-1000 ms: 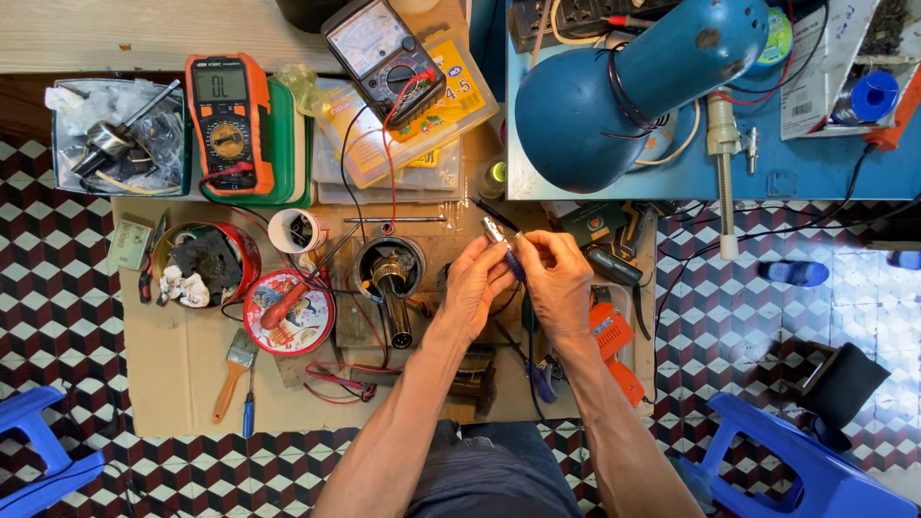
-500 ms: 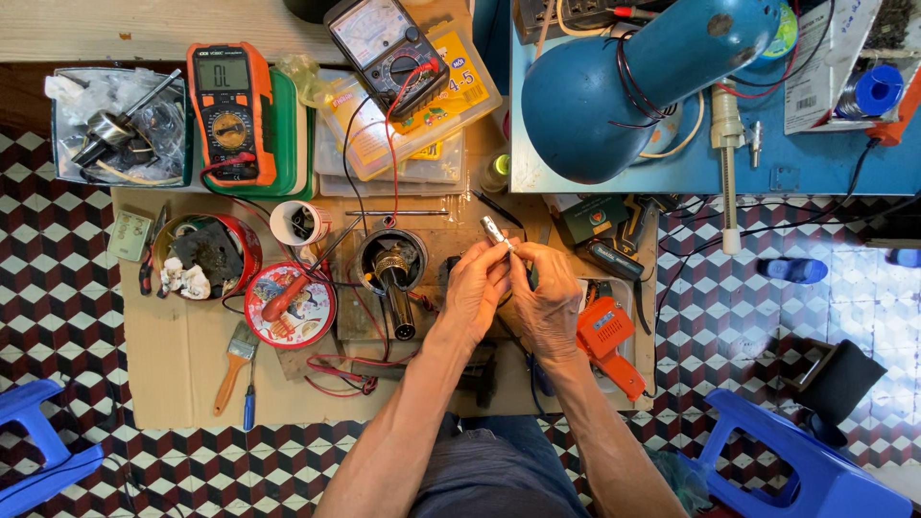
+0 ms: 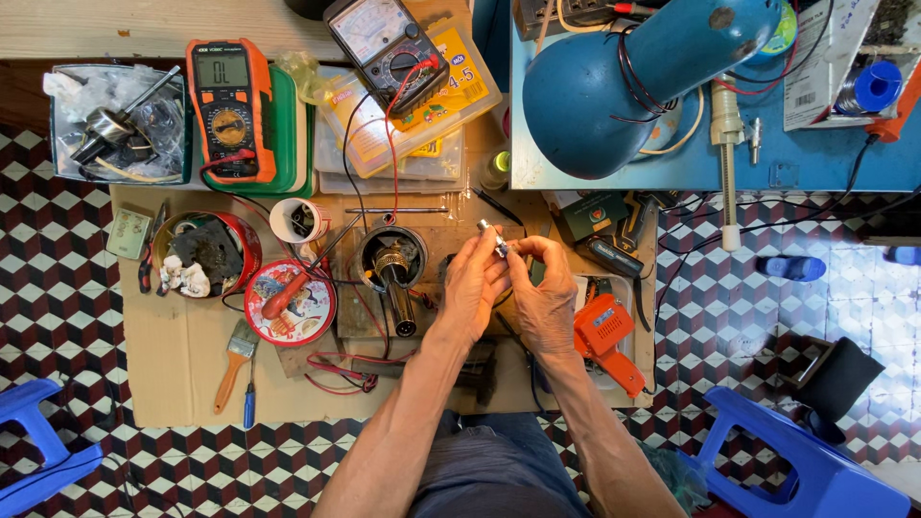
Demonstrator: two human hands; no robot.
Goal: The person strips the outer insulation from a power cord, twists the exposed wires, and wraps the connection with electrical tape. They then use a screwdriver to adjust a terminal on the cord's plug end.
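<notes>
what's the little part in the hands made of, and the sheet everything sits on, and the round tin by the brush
The little part, pinched between left hand and right hand, glints silvery: probably metal, too small to be sure. The sheet is matte tan with rough edges, likely cardboard. The round tin has a glossy printed red-and-white face, seemingly painted metal.

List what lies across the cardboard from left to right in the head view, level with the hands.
Red tin of scraps → round lid → motor part → left hand → small metal part → right hand → orange tool.
</notes>
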